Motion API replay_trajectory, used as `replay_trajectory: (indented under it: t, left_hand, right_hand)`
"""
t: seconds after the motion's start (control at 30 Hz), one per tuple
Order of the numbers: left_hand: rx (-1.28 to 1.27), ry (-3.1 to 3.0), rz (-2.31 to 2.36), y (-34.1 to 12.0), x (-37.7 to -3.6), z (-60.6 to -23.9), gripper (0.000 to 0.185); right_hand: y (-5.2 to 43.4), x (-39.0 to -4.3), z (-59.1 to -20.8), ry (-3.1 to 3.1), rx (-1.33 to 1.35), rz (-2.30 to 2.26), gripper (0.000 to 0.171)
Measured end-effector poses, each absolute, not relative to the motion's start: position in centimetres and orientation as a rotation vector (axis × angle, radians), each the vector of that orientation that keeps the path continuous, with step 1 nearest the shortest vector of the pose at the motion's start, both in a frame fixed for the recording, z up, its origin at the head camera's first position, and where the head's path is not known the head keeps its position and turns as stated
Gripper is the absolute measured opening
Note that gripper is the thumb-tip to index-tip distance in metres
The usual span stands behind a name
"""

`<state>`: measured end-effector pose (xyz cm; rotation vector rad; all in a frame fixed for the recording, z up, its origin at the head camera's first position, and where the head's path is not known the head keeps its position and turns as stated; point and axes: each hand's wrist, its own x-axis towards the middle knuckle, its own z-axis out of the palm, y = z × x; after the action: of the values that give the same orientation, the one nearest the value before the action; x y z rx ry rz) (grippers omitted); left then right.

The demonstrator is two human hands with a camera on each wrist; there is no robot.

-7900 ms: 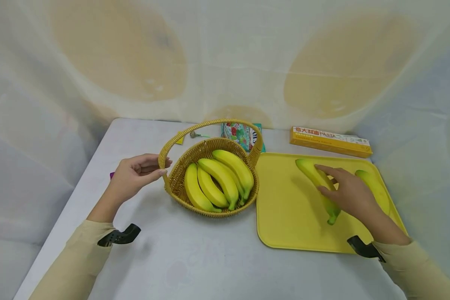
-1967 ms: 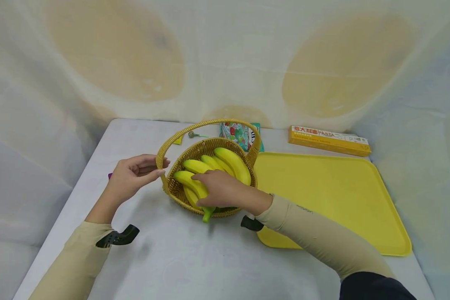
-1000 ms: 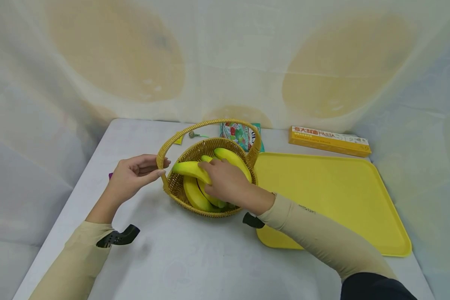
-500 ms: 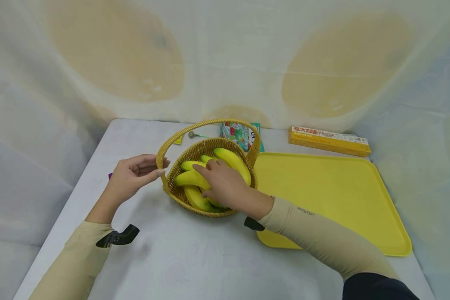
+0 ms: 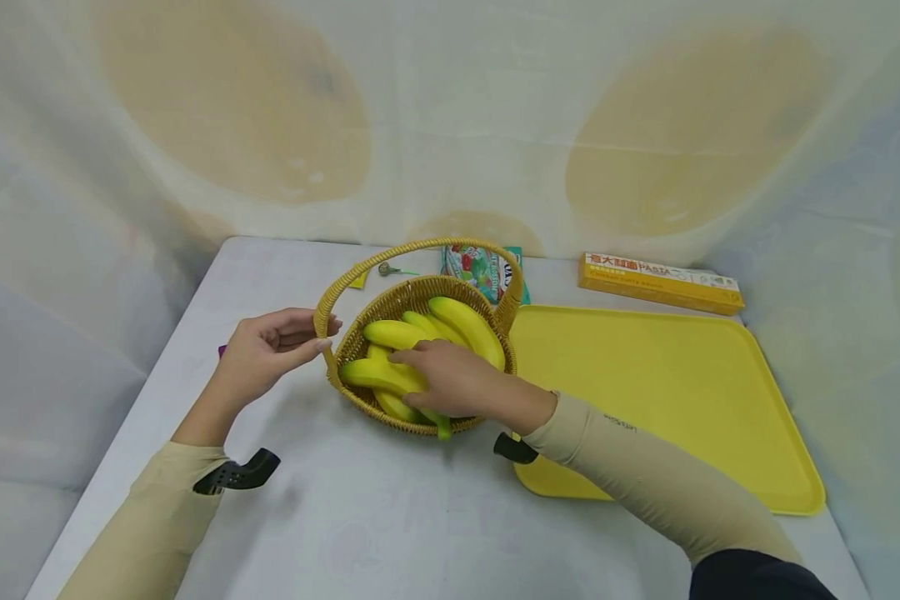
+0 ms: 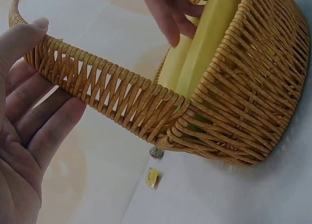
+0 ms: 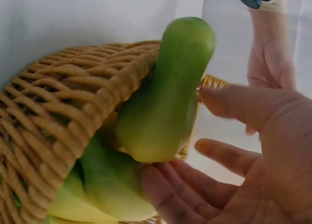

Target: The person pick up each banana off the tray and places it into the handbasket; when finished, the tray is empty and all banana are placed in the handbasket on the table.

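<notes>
In the head view a wicker basket (image 5: 418,289) stands tilted in the middle of the table, filled with several bananas (image 5: 468,327). My left hand (image 5: 264,348) pinches the left side of its arched handle (image 5: 337,287), thumb on one face and fingers behind, as the left wrist view confirms. Over the basket's front, my right hand (image 5: 453,382) grips the top banana (image 5: 375,374), which lies across the others. Its stem sticks out past the front rim. From the right wrist, that banana's green end (image 7: 168,87) shows between thumb and fingers. My palm hides part of the fruit.
A yellow tray (image 5: 667,392) lies right of the basket, under my right forearm. Behind it sits an orange pasta box (image 5: 656,283). A teal packet (image 5: 472,268), a small green-stemmed item (image 5: 387,269) and a yellow packet (image 5: 359,281) lie behind the basket.
Both bananas from the tray are now in the basket. In the last second my right hand has shifted the top banana toward the front. My left hand stays at the handle.
</notes>
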<state>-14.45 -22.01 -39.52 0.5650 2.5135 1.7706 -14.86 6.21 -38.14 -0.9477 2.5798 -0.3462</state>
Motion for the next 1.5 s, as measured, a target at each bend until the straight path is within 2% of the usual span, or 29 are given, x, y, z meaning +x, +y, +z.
replay_trajectory:
  t: [0.43,0.9,1.27,1.37,1.5]
  left_hand:
    - [0.573,2.509,1.774,-22.0,-14.4,-39.5,0.03]
    - [0.541,2.539,1.738,-22.0,-14.2,-39.4,0.031]
    - [0.537,2.513,1.761,-21.9,-14.3,-39.3,0.03]
    - [0.542,2.513,1.764,-21.8,-14.3,-39.3,0.029]
    - [0.551,2.513,1.765,-21.8,-14.2,-39.3,0.029]
  right_hand:
    - [5.3,-14.1,-38.0,2.607,-0.953,-0.185,0.06]
    - [5.5,-14.0,-38.1,2.666,-0.928,-0.316,0.056]
    - [5.4,-14.8,-38.3,2.91,-1.103,-0.183,0.043]
    - [5.5,-15.0,-38.5,2.868,-1.071,-0.221,0.044]
    - [5.8,-15.2,-38.6,2.739,-0.989,-0.373,0.055]
